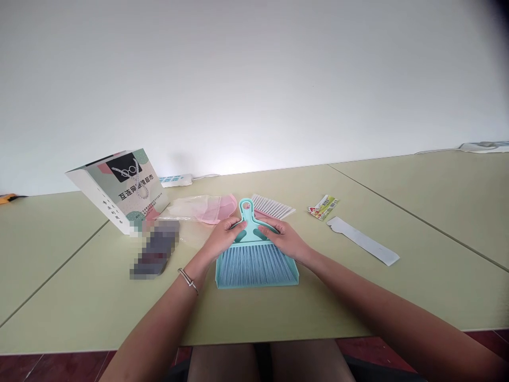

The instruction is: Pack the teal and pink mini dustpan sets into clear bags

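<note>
I saw a pale green table (338, 313) against a white wall (254, 85), red floor (369, 347) below. Left hand (222, 236) and right hand (290, 239) were closed on the sides of a brush (256, 265) nested in a dustpan (295, 273), mid-table, thumbs on top. Both were teal; straight blue-grey bristles, looped handle. Boxy paper bag (137, 196) stood left, rope-handled. Thin clear wrapper (181, 207) lay crinkled nearby.

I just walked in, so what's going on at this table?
A person seated at a pale green table grips, with left hand and right hand, a turquoise plastic brush with grey-blue bristles nested in a matching turquoise dustpan. Behind it lie a pink brush with pale bristles and a rounded pink plastic piece, partly covered by clear plastic wrapping.
</note>
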Demonstrator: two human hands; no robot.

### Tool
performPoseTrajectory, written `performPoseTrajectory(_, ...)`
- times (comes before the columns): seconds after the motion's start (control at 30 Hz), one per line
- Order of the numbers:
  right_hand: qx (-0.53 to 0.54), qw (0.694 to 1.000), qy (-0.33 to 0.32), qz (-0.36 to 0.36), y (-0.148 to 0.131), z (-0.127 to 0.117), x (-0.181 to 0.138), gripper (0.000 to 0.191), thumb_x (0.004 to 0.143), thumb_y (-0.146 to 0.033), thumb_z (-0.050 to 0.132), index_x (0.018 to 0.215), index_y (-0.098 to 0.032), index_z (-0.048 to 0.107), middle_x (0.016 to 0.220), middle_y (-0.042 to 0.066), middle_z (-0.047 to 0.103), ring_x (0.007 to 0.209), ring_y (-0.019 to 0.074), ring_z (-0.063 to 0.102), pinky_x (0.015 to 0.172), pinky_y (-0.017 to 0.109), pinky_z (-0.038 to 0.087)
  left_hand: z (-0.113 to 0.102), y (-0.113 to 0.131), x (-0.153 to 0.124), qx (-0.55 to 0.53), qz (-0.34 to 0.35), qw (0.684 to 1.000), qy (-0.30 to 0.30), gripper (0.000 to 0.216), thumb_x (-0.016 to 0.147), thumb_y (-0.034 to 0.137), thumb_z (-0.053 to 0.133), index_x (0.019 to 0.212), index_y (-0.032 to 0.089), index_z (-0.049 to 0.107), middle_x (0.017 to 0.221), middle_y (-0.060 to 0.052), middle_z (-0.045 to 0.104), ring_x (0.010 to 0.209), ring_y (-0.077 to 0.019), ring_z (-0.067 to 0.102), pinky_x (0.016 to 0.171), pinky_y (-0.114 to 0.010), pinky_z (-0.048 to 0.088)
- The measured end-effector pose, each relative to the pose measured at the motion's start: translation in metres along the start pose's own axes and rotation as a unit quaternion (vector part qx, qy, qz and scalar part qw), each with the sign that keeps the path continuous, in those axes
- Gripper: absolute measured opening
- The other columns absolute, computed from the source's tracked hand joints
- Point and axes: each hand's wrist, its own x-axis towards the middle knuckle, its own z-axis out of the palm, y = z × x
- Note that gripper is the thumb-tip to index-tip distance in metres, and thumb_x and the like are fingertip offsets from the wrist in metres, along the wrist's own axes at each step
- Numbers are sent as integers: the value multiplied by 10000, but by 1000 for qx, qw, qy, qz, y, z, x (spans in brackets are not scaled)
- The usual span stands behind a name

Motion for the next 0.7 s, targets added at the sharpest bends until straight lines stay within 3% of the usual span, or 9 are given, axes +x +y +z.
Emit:
performPoseTrajectory(0.17,-1,1000,-9,-5,-1,0,0,337,828,-473,523,1015,-257,702,1133,28,670,1196,263,524,1016,454,398,1,1,-2,-32,-18,999,-5,394,721,559,603,851,192,666,834,-22,644,834,-208,575,746,-305,435)
performPoseTrajectory(0.27,-3,1000,10,11,-2,-6,4,331,810,-486,544,1012,-275,699,1135,12,669,1172,265,544,991,455,421,-5,2,-4,-48,-43,996,-55,412,705,525,647,975,215,658,975,-36,653,951,-231,576,806,-320,429)
performPoseTrajectory(0.33,-17,999,6,39,-3,-22,7,361,801,-488,551,1065,-276,676,1102,21,681,1073,255,602,914,439,473,-8,2,-4,-56,-58,993,-83,453,684,483,690,1053,225,638,1050,-47,647,1002,-241,569,837,-336,423)
performPoseTrajectory(0.43,-103,990,30,91,-1,-69,5,404,786,-516,548,1092,-269,641,1040,50,688,926,237,639,775,407,514,-11,2,-5,-73,-68,991,-87,484,683,446,705,1106,227,618,1103,-52,636,1042,-243,560,877,-349,411)
performPoseTrajectory(0.5,-217,959,122,134,7,-110,-4,413,708,-563,607,955,-236,659,1012,84,669,872,251,630,694,400,511,-11,2,-5,-80,-73,990,-86,481,692,442,699,1115,231,612,1116,-46,634,1058,-239,556,895,-347,405)
performPoseTrajectory(0.57,-339,901,176,203,20,-149,-19,460,539,-590,721,781,-207,642,946,113,650,814,281,619,626,412,495,-10,2,-5,-78,-72,991,-86,469,697,447,692,1106,231,615,1119,-44,634,1059,-236,556,897,-347,403)
performPoseTrajectory(0.63,-413,852,185,264,36,-178,-34,522,364,-563,800,683,-198,606,854,120,632,766,304,610,569,416,478,-9,1,-4,-73,-68,991,-85,469,692,454,693,1098,230,621,1118,-47,633,1054,-237,557,894,-350,403)
performPoseTrajectory(0.7,-428,840,148,300,50,-195,-44,526,273,-524,827,608,-202,582,756,98,616,664,282,600,502,395,458,-8,0,-4,-70,-66,992,-81,481,679,461,702,1090,223,627,1106,-52,634,1051,-239,557,891,-352,404)
